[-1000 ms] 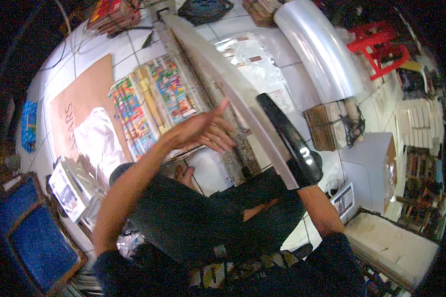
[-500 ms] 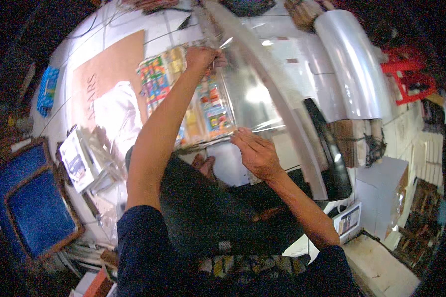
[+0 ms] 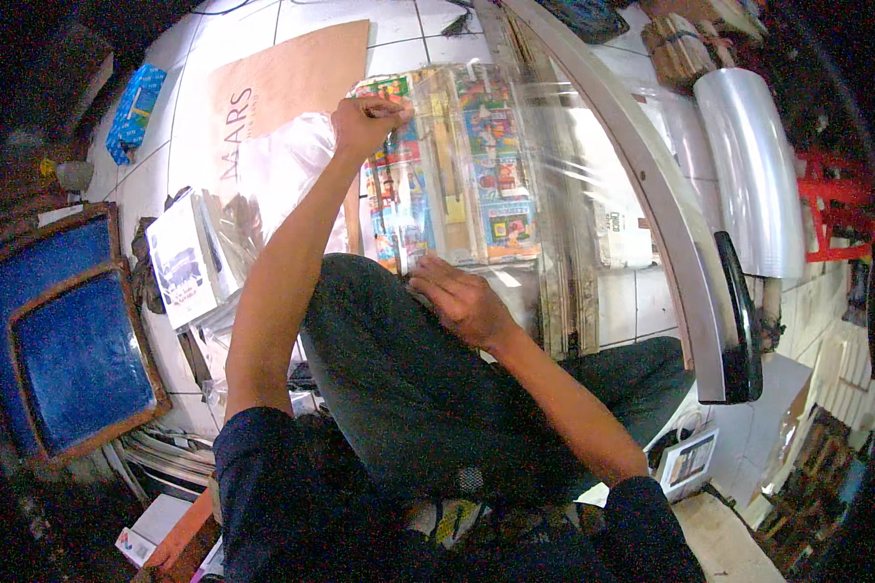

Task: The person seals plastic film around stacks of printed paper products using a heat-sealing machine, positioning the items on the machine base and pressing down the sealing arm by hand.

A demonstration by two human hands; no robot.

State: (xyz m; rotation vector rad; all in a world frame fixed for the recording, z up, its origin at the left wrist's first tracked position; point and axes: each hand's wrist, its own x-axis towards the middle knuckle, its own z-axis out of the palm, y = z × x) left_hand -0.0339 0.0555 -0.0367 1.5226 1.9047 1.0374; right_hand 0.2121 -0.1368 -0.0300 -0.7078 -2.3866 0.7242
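Observation:
A flat, colourful printed bundle (image 3: 501, 165) lies on the floor before me, with clear plastic film (image 3: 564, 160) drawn over it from the right. At the bundle's upper left, my left hand (image 3: 367, 124) has its fingers pinched on the film's edge. My right hand (image 3: 467, 303) pinches the same film near the bundle's lower edge, close to my knee. Just right of the bundle rises the long pale arm (image 3: 651, 165) of what looks like a bar sealer, ending in a black handle (image 3: 737, 321). Its narrow base (image 3: 566, 301) runs beneath the film.
A big roll of clear film (image 3: 749, 175) lies at right, beside a red plastic stool (image 3: 834, 204). Brown cardboard (image 3: 292, 73) and white plastic (image 3: 292, 160) lie to the left, near boxed goods (image 3: 185, 262). Blue framed panels (image 3: 83, 369) lean at far left.
Both hands have moved left across the bundle, carrying the film's edge with them. The whole view has shifted, and the sealer's base now shows below its raised arm.

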